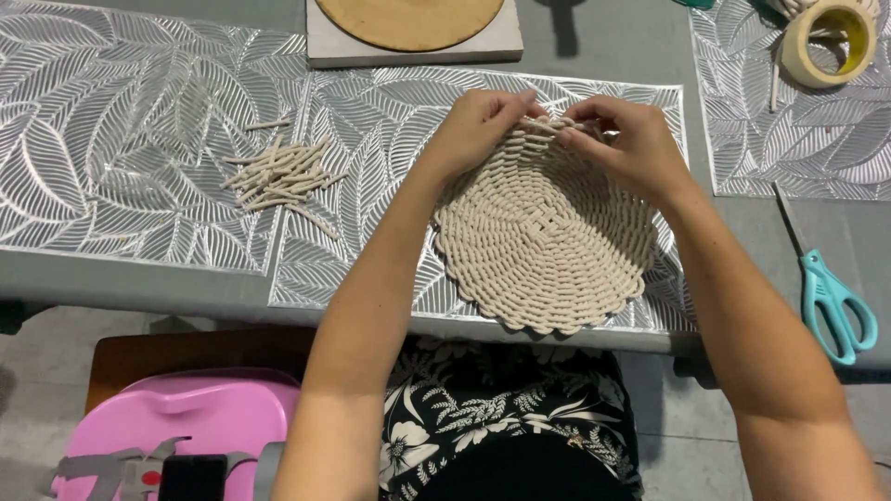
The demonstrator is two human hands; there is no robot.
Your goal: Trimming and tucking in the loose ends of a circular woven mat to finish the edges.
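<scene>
Lying flat on the middle silver leaf-pattern placemat [371, 186]: one round woven cord mat [543, 243], nearly circular, so no clear long axis, its scalloped near edge hanging just over the table's front edge [186, 295]. Pinching at the mat's far rim: left hand [478, 130], fingers curled and gripping a loose cord end [548, 126] that is running sideways along that rim. Meeting it from the other side: right hand [631, 148], fingertips clamped on the same cord. Resting well left of the mat: one loose pile of short cord pieces [278, 174], too many and too tangled to count. Sitting well right of the mat: one pair of teal scissors [831, 297], blades pointing away. Beyond the mat, far right: one roll of tape [831, 42]. Beyond it, centre: one round wooden board [408, 20]. Three placemats showing in all, open space left of the mat.
</scene>
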